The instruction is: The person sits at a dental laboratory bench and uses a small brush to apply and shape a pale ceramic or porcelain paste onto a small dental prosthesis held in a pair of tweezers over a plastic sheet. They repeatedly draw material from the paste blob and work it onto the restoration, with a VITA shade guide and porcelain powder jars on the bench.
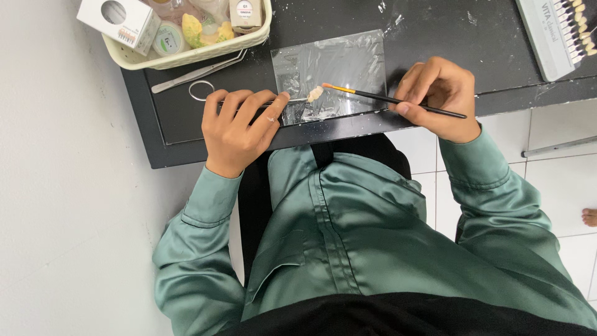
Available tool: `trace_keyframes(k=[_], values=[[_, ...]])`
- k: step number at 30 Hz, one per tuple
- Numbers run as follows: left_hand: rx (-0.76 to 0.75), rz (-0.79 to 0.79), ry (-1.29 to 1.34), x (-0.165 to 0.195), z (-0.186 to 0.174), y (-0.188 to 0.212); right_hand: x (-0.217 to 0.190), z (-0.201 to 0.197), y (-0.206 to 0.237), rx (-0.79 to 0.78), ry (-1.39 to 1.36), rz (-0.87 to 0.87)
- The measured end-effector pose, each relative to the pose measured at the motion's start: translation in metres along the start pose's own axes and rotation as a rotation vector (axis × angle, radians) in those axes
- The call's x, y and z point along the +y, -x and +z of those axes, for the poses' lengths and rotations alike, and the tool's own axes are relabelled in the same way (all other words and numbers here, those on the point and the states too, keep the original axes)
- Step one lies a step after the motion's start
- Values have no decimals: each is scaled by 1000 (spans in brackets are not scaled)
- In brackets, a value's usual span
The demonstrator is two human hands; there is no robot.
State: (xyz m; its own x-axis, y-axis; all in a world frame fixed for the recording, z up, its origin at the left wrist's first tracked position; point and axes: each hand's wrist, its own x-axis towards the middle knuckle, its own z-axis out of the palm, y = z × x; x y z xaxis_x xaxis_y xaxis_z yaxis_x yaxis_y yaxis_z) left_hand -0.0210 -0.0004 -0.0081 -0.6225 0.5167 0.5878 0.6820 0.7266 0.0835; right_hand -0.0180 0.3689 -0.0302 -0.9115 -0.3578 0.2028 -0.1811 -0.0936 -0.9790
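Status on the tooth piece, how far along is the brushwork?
Set up: clear plastic sheet laid on the black table, basket of jars at its corner. In hand: left hand holds a thin metal tool bearing the small cream tooth piece; right hand puts the fine brush tip to it. How much coating is left cannot be told; the piece is too small.

Glossy clear plastic sheet (329, 74) on a matt black tabletop (472, 37); metal tweezers (196, 74); shirt (348, 230) of shiny green cloth, perhaps satin.
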Motion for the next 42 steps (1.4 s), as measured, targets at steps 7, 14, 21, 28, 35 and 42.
trace_keyframes(k=[7, 14, 21, 28, 35, 42], values=[[0, 17, -5, -1, 0, 0, -2, 3, -2, -14, 10, 22], [3, 16, 4, -2, 0, -1, -1, 0, -1, -32, 41, -1], [1, 21, 6, -2, 1, -1, 1, 0, 0, -10, 14, -15], [-7, 24, 18, -3, 1, -1, 1, 2, -4, -18, 38, -3], [-5, 21, 6, -2, 0, 0, -2, 3, -3, -23, 24, 9], [-5, 17, 9, -2, 0, 0, -2, 3, -2, -24, 20, 20]])
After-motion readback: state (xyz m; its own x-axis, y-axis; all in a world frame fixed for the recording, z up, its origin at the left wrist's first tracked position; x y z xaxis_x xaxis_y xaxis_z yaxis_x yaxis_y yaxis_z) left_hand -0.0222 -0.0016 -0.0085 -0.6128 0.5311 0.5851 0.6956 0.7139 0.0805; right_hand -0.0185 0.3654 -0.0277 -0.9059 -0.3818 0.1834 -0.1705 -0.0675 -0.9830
